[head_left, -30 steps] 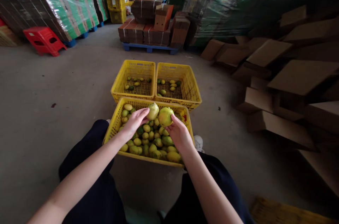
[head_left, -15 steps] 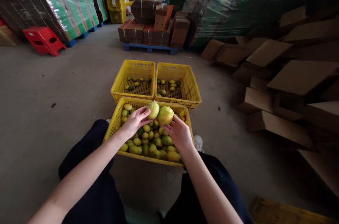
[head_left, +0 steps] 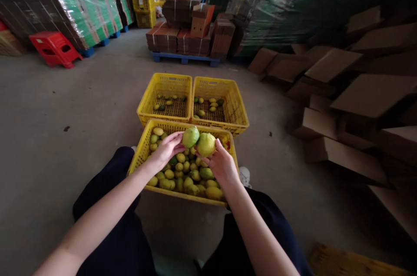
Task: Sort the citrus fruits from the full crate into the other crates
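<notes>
My left hand (head_left: 168,149) grips a green lemon (head_left: 190,137) by its left side. Close beside it, a yellower lemon (head_left: 206,144) rests in the fingers of my right hand (head_left: 222,163). Both lemons are held side by side above a yellow plastic crate (head_left: 139,154) that stands between my legs. Many green and yellow lemons (head_left: 188,182) fill that crate; my hands hide part of them.
Beyond the near crate stand two more yellow crates, left (head_left: 148,98) and right (head_left: 239,104), each with several lemons at the bottom. Cardboard boxes (head_left: 329,65) are heaped on the right. A red stool (head_left: 55,48) and a blue pallet (head_left: 184,58) of flattened cartons stand farther back.
Both lemons have been turned in my fingers: the left one now shows a greener side, the right one a more evenly yellow side. My hands stay over the near crate.
</notes>
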The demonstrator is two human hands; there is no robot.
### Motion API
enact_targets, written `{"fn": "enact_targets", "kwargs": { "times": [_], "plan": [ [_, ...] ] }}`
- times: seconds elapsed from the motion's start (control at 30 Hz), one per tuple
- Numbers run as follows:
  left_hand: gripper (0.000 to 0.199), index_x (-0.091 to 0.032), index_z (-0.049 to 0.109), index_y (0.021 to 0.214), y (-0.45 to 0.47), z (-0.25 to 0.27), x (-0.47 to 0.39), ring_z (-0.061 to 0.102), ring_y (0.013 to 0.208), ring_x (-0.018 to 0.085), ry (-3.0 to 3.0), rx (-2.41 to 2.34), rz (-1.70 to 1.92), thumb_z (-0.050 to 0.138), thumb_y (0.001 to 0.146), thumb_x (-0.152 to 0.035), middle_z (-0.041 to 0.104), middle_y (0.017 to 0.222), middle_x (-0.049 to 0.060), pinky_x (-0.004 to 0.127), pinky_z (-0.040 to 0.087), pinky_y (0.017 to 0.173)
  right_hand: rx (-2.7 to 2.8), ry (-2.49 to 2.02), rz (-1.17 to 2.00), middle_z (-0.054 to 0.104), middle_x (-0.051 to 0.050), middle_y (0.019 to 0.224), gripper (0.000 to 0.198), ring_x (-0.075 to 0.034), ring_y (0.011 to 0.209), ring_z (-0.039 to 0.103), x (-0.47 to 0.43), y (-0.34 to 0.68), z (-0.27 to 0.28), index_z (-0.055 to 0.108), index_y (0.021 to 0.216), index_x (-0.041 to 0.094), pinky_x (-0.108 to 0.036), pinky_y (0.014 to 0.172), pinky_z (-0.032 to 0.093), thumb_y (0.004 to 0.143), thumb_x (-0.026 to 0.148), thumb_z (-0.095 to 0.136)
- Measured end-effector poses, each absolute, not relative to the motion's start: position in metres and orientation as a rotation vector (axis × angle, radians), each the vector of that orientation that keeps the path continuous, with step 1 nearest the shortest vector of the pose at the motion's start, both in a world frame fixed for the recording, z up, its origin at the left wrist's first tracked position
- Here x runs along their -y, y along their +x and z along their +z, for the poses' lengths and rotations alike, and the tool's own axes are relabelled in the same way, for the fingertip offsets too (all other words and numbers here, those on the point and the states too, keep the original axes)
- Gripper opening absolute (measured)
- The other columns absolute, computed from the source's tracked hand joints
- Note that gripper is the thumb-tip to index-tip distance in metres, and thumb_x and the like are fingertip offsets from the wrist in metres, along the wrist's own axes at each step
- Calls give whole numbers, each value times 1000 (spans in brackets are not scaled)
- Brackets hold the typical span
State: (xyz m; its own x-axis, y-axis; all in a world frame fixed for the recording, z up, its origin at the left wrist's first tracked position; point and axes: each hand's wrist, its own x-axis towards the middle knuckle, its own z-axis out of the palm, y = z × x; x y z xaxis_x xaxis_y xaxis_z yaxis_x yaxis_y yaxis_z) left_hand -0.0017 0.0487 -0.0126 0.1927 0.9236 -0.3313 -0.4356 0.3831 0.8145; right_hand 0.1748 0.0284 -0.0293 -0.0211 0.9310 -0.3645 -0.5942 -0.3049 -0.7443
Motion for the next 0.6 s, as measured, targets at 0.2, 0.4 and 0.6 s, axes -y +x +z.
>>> {"fn": "enact_targets", "kwargs": {
  "times": [0.2, 0.4, 0.6],
  "plan": [
    [9, -20, 68, 88, 2, -18, -48, 68, 103, 23, 639, -1041, 1060, 59, 89, -23, 74, 97, 5, 40, 54, 97, 385, -1029, 1690, 77, -8, 93, 41, -30, 85, 72, -28, 168, -35, 71, 89, 24, -51, 78, 59, 67, 60, 74],
    [34, -17, 71, 100, 0, -16, -46, 66, 107, 27, 772, -924, 967, 69, 82, -46, 72, 109, 11, 44, 52, 99, 336, -1027, 1713, 75, -5, 86, 39, -23, 77, 70, -26, 167, -25, 71, 85, 21, -40, 71, 61, 71, 57, 72],
    [50, -15, 69, 104, 3, -12, -43, 66, 105, 26, 867, -943, 976, 88, 61, -34, 71, 111, 9, 46, 48, 102, 421, -1008, 1646, 73, 0, 94, 33, -21, 89, 67, -20, 165, -16, 70, 88, 24, -33, 72, 60, 60, 32, 84]
  ]
}}
